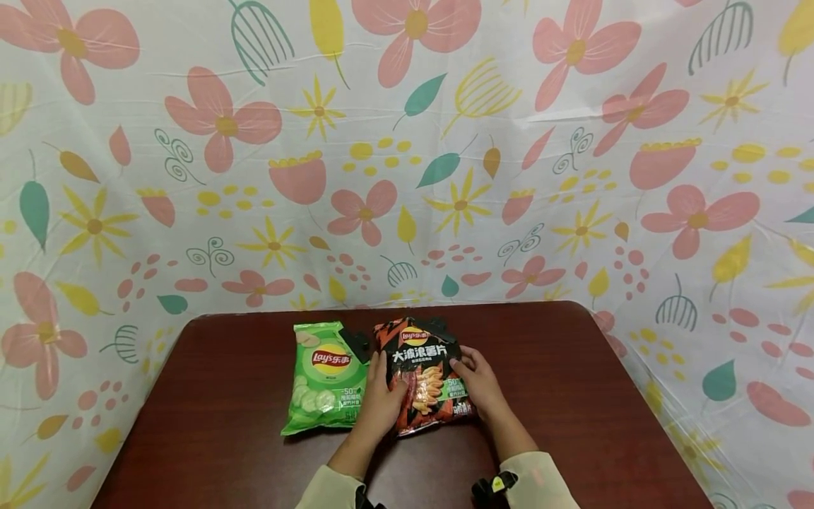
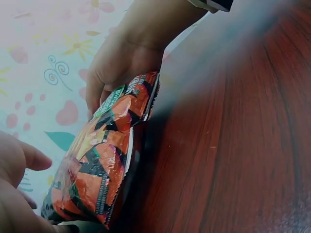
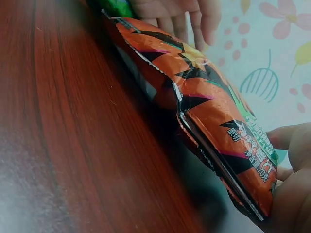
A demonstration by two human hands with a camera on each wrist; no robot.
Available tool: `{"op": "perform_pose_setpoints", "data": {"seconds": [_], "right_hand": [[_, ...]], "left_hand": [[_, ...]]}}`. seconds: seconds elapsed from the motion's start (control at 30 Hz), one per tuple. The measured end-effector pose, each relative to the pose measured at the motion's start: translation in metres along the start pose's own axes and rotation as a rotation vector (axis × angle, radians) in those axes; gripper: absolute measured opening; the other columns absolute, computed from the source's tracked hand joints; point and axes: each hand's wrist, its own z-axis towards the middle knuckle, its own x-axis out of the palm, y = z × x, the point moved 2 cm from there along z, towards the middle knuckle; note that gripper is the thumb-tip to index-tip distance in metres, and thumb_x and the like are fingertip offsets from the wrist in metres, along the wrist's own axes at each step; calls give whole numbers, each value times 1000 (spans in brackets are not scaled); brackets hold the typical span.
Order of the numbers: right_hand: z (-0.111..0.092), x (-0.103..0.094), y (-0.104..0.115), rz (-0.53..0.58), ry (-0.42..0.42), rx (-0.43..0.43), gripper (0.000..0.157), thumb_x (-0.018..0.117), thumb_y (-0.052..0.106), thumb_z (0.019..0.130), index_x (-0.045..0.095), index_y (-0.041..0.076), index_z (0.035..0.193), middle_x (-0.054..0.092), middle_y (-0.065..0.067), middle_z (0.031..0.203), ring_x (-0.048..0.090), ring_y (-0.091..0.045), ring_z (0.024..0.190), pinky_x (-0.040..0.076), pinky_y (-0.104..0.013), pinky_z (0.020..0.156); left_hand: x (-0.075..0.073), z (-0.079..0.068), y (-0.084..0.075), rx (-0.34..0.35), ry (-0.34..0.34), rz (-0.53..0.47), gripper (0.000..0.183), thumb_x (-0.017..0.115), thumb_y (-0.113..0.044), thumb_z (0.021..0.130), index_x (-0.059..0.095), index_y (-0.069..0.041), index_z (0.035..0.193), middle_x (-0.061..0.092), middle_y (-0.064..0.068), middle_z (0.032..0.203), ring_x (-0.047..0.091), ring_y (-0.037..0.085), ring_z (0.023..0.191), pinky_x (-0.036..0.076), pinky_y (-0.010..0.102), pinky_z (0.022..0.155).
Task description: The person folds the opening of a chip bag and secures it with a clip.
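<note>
An orange-and-black Lay's chip bag (image 1: 420, 378) lies face up between the two hands. My left hand (image 1: 381, 403) is at its left side, fingers straight along the edge; in the left wrist view the thumb (image 2: 36, 159) stands a little off the bag. My right hand (image 1: 480, 382) grips the bag's right side, thumb on the front; in the right wrist view, this hand (image 3: 296, 179) holds the end of the bag (image 3: 209, 102). The bag's underside is partly hidden. A green Lay's chip bag (image 1: 324, 378) lies just left of the left hand.
Both bags are on a dark red-brown wooden table (image 1: 216, 424). Black pieces show at the top right of the green bag and along the top of the orange one. A flower-printed cloth (image 1: 407, 212) hangs behind and beside the table.
</note>
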Motion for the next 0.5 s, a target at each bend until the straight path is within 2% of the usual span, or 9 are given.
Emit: {"op": "perform_pose_setpoints", "data": {"seconds": [0.17,0.27,0.4,0.5], "right_hand": [[3,-2,0,-55,18,10,54,59,26,103,43,7,151,61,-19,134,61,-26,116,48,-38,96],[4,-6,-2,-173,45,5,59,61,31,102,42,6,152,60,-18,132,60,-26,114,50,-36,91],[3,-11,-4,-296,87,-17,64,61,37,102,40,3,152,60,-17,131,58,-24,109,48,-35,84],[4,-14,-6,-315,109,-23,67,59,41,102,39,3,153,58,-18,136,57,-26,111,49,-38,86]], "left_hand": [[5,-2,2,19,64,81,77,59,-30,100,20,-6,162,4,19,170,22,50,151,31,70,112],[7,-2,5,19,86,111,78,60,-32,100,20,-6,162,3,18,171,26,49,150,35,68,110],[9,-1,8,20,95,135,78,59,-34,101,20,-6,162,3,17,171,23,47,151,35,67,111],[10,0,8,16,96,139,78,59,-36,101,20,-6,162,3,17,171,19,47,153,32,68,112]]}}
